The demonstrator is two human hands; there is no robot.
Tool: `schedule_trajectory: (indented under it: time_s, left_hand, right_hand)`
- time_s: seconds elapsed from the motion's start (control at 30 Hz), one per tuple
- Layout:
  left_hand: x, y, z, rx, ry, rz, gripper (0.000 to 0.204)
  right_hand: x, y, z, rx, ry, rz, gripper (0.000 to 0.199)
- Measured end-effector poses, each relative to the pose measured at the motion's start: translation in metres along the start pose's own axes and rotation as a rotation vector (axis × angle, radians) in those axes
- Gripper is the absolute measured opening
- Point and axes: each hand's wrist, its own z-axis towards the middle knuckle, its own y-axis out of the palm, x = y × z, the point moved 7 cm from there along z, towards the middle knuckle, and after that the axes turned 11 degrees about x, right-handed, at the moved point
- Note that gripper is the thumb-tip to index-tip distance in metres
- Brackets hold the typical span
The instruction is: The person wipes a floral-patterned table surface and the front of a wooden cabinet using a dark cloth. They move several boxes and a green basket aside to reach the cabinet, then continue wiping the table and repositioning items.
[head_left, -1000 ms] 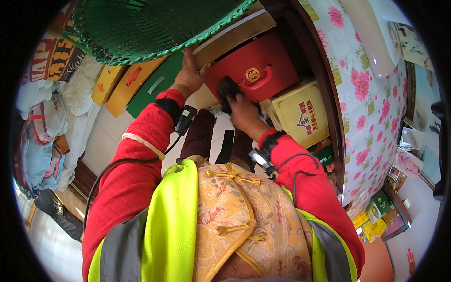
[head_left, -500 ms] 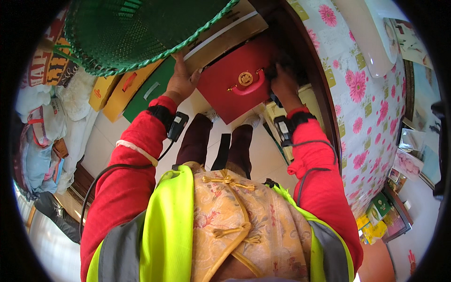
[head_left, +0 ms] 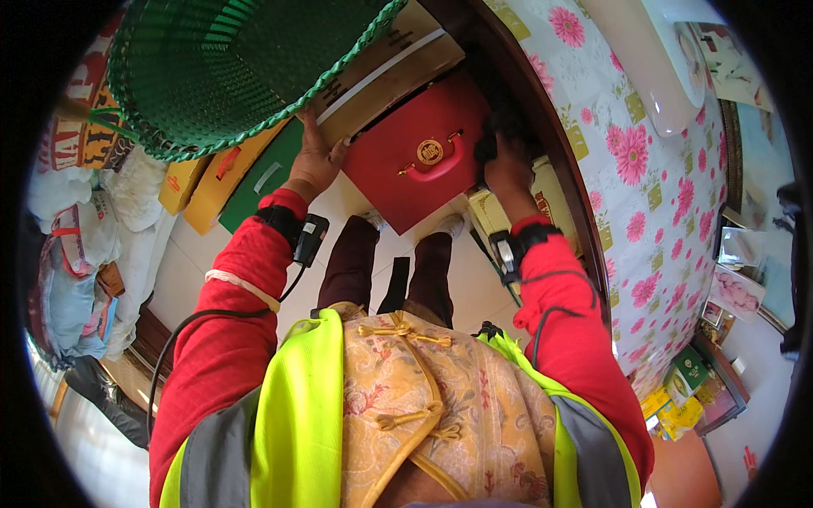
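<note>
My left hand (head_left: 315, 166) is open, thumb spread away from the fingers. Its fingertips reach the rim of a green woven basket (head_left: 212, 85) and the near end of a long brown box (head_left: 385, 80). Right of that hand, a red case (head_left: 423, 190) with a pink handle and a round gold emblem stands on the floor. Over the case's right side, my right hand (head_left: 510, 173) is closed around something black (head_left: 489, 142). Shadow hides that thing's shape and most of the fingertips.
Yellow boxes (head_left: 212, 199) and a green box (head_left: 262, 178) stand at the left. Cream boxes (head_left: 555, 199) lie beside my right wrist. A table with a floral cloth (head_left: 635, 220) and dark edge borders the right. Bags and clothes (head_left: 89, 229) pile at far left.
The black thing at my right hand shows more plainly. The basket, the boxes and both hands sit slightly further left in the picture as the view shifts.
</note>
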Motion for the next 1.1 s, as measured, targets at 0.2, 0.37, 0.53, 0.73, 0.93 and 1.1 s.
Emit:
schedule_trajectory:
  time_s: [0.2, 0.37, 0.53, 0.73, 0.93, 1.1]
  left_hand:
    - [-0.006, 0.004, -0.003, -0.147, -0.159, -0.141, 0.096]
    - [-0.006, 0.005, -0.002, -0.118, -0.135, -0.100, 0.097]
    - [-0.007, 0.005, -0.001, -0.065, -0.117, -0.119, 0.101]
    - [-0.008, 0.005, -0.003, -0.082, -0.134, -0.087, 0.099]
    - [-0.013, 0.008, -0.004, -0.122, -0.182, -0.055, 0.099]
    - [-0.014, 0.009, -0.001, -0.124, -0.150, -0.013, 0.100]
  right_hand:
    - [-0.003, 0.016, 0.010, -0.046, 0.014, -0.004, 0.074]
    - [-0.012, 0.021, 0.005, -0.033, 0.167, 0.094, 0.074]
    - [-0.046, 0.042, -0.073, -0.077, 0.280, 0.203, 0.074]
    - [-0.092, 0.070, -0.132, -0.037, 0.324, 0.491, 0.072]
    - [-0.076, 0.094, -0.125, -0.086, 0.695, 1.228, 0.060]
    - [-0.077, 0.065, -0.127, 0.049, 0.415, 0.862, 0.056]
